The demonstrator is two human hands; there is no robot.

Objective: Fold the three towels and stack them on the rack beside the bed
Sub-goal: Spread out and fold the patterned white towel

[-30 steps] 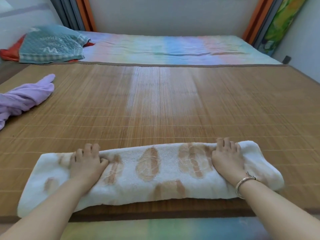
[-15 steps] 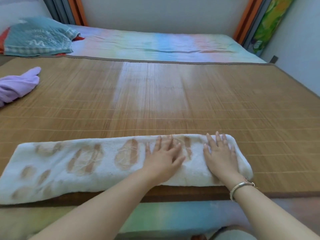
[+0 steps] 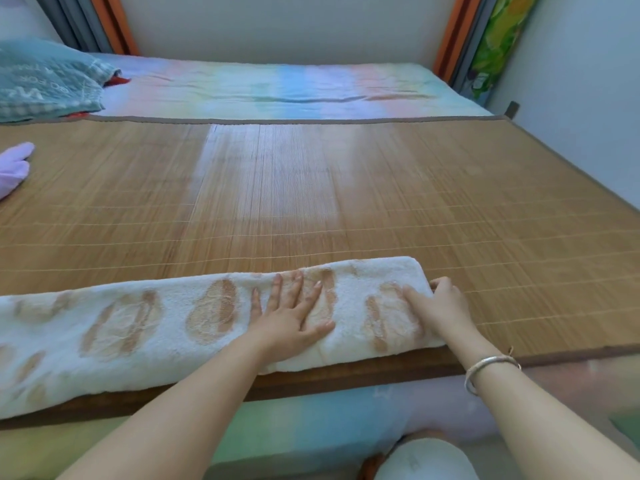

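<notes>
The left hand (image 3: 291, 317) lies flat with fingers straight and spread, pressing the middle of the long white terry towel with tan oval patterns (image 3: 145, 323), while the right hand (image 3: 440, 306) curls its fingers round that towel's right end, gripping it. The towel lies folded into a narrow strip along the near edge of the woven bamboo mat (image 3: 311, 188), so I judge crosswise folds, a lilac towel (image 3: 14, 168) at far left, and the stacking remain; no rack shows. Beyond the mat lie a pastel striped sheet (image 3: 277, 88) and a teal pillow (image 3: 45, 81).

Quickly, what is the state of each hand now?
Left hand: open, pressing flat on the white towel.
Right hand: gripping the towel's right end.
</notes>
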